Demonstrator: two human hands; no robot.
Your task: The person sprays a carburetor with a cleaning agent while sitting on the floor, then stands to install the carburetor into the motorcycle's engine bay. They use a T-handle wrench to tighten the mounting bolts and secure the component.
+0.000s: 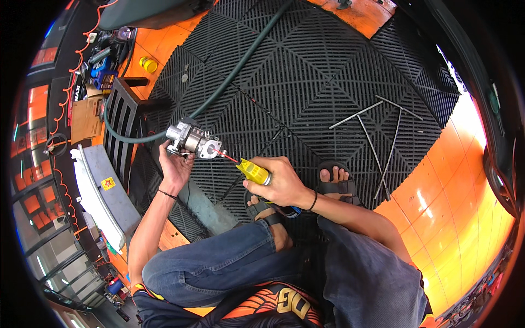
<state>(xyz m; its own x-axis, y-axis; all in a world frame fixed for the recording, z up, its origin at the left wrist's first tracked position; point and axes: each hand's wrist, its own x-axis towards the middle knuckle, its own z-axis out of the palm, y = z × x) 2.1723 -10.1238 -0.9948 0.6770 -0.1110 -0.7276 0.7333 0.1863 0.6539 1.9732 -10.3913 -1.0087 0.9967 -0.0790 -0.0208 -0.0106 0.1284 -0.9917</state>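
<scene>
A person sits low on a black grid-tile floor (328,82), knees drawn up in blue jeans, working over a small metal engine part. The left hand (176,164) is closed around the underside of a silver carburettor (188,139), holding it up off the floor at centre-left of the scene, with its round opening turned to the right. The right hand (281,183) grips a yellow spray can (252,171), fingers wrapped round its body; the can's thin red straw (225,155) runs up and to the left, and its tip sits at the carburettor's opening (whether it actually enters cannot be told from here).

A dark green hose (240,63) lies across the tiles from the far side, curving down and around to the left just beside the carburettor. Two feet in black sandals (333,186) rest on the grid just beyond the right hand. To the right, well apart from the hands, several long thin metal rods (377,142) lie crossed on the floor. Beyond them the floor turns to glossy orange panels (459,186).

On the left, near the left forearm, a pale grey plastic cover (101,197) with a yellow sticker lies beside a black slatted grille (117,128). Farther off on the left sit a small yellow container (148,64) and a clutter of tools, with an orange coiled hose (82,49) looping along the edge.
</scene>
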